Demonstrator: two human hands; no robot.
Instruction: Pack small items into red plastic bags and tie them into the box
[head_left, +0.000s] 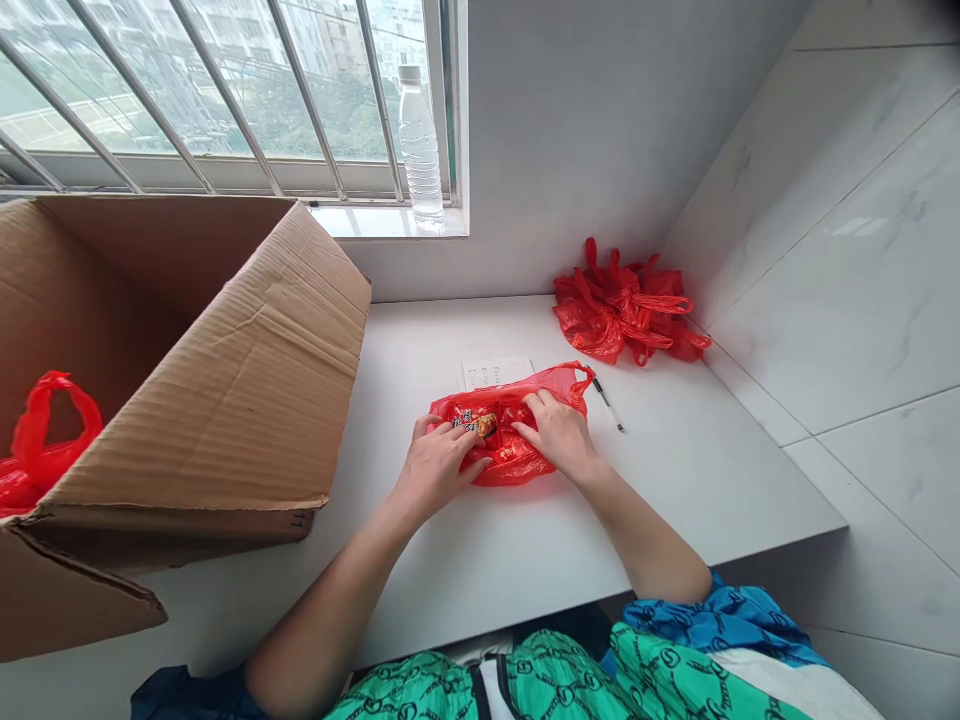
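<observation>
A red plastic bag [516, 457] lies flat on the white counter [480, 560], and a printed snack packet [476, 423] shows through its open top. My left hand [437, 468] rests on the bag's near side, with its fingers gripping the plastic beside the packet. My right hand [559, 435] holds the bag further right, with its fingers gathered on the plastic near the bag's looped handle. The packet's lower part is hidden by the bag and my left hand.
A large open cardboard box [187, 340] stands at the left, with a red bag [45, 440] inside. A heap of red bags [622, 310] lies at the back corner. A paper slip [496, 373] and a pen [606, 403] lie behind my hands. A water bottle [420, 150] stands on the barred windowsill.
</observation>
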